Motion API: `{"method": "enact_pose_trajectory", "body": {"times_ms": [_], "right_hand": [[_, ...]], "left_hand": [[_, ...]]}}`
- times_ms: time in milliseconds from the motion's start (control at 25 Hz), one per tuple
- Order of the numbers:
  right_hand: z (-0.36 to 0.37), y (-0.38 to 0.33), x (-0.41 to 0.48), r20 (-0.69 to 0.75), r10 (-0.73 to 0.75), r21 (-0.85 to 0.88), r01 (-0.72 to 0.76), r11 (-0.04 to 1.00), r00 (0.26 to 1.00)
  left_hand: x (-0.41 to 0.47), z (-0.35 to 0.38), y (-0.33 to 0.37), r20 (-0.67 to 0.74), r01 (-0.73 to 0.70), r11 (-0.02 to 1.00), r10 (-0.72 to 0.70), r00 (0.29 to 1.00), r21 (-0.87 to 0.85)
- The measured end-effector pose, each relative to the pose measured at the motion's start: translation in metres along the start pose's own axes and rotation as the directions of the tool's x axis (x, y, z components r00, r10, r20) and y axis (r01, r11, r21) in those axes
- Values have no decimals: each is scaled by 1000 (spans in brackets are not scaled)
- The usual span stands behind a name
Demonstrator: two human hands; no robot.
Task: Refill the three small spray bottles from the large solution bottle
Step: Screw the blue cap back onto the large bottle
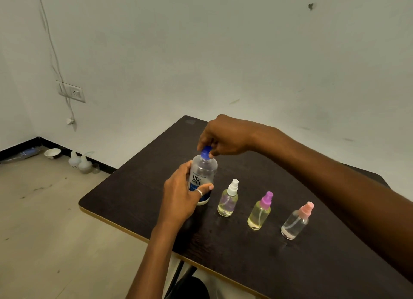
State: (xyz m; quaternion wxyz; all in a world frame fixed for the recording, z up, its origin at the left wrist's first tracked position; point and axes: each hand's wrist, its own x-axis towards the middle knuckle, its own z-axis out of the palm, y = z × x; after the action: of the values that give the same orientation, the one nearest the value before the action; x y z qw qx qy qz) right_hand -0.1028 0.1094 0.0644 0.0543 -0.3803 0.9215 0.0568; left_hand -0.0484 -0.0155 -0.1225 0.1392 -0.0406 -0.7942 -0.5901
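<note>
The large clear solution bottle point(204, 171) with a blue label stands upright on the dark table point(257, 249). My left hand point(181, 196) wraps around its lower body. My right hand point(223, 135) comes from above and pinches its blue cap point(206, 153). To the right stand three small spray bottles in a row, all with their spray tops on: one with a white top point(228, 199) and yellowish liquid, one with a purple top point(260, 211) and yellowish liquid, one with a pink top point(296, 221) with a little clear liquid at the bottom.
The table's left edge point(111, 220) drops to a tiled floor. On the floor by the wall lie a white bowl point(52, 153), two whitish containers point(80, 163), a small glass and a plastic bottle. A wall socket point(74, 93) with a hanging cable is at left.
</note>
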Motion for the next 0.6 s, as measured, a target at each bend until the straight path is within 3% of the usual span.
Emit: {"method": "enact_pose_trajectory", "body": {"times_ms": [600], "right_hand": [[20,-13,2,-157,184,-183,-212,960,970]], "left_hand": [[2,1,-5,-16,-11,1000,12,1000,22]]}}
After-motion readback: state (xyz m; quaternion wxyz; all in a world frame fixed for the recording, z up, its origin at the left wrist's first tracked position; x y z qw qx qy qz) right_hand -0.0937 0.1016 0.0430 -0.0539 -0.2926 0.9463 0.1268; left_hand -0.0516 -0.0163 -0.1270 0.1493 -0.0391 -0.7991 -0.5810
